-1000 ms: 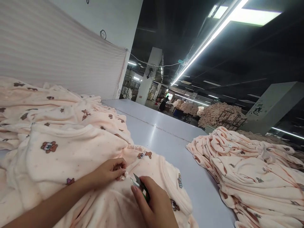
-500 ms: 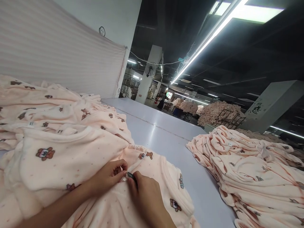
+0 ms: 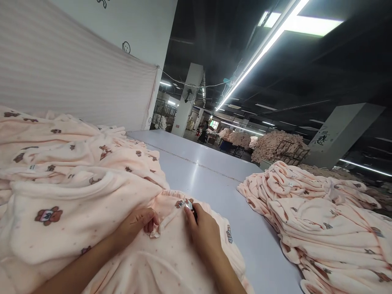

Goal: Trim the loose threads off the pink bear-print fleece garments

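Note:
A peach fleece garment (image 3: 171,253) printed with small bears lies spread in front of me on the grey table (image 3: 214,179). My left hand (image 3: 139,222) pinches a fabric cord of the garment near the gathered waistband. My right hand (image 3: 203,232) rests on the same garment, fingers closed around small thread snips (image 3: 189,205), whose metal tip shows at the fingertips beside a bear print. The snips' body is hidden in my palm.
A tall heap of the same peach garments (image 3: 61,163) fills the left side against a striped curtain. A folded stack (image 3: 330,220) sits at the right table edge. Farther back stand pillars, carts of fabric and a person.
My right hand has moved forward from the cord end to the waistband with the snips. My left hand has slid slightly left along the cord. The view has shifted a little.

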### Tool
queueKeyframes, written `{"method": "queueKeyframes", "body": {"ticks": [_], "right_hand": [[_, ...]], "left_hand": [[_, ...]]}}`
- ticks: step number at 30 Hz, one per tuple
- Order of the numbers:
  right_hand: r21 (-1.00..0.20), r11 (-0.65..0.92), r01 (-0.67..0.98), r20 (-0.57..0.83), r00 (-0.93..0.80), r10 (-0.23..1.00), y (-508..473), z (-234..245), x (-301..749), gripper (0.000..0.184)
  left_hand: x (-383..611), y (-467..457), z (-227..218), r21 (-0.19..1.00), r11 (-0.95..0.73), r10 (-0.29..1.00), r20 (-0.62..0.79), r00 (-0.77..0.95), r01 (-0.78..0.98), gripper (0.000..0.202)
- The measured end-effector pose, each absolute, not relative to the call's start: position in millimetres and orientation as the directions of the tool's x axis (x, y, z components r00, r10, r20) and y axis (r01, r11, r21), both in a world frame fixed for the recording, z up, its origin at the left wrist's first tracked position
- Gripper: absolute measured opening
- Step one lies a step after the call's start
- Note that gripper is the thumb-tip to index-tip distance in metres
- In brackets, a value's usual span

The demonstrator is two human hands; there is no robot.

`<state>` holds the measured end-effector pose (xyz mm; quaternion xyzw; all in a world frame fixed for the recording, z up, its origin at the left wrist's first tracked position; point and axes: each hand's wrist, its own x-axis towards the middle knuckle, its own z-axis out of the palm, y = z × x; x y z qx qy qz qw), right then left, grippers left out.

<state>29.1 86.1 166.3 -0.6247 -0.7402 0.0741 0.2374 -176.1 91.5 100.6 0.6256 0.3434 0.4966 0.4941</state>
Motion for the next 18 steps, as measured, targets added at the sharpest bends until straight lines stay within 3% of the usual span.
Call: {"method": "queueKeyframes", "body": {"ticks": [11, 18], "right_hand": [[-0.407, 0.213, 0.888, 0.28, -0.101, 0.955, 102.7, 158.4, 29.2, 0.031], [-0.556, 0.221, 0.801, 0.3, -0.054, 0.952, 102.5, 153.7, 31.3, 0.035]], "left_hand": [[-180.7, 91.3, 89.6, 0.958, -0.286, 0.913, 0.273, 0.305, 0.0, 0.047], [-180.0, 93.1, 94.8, 0.961, -0.276, 0.918, 0.258, 0.303, 0.018, 0.048]]}}
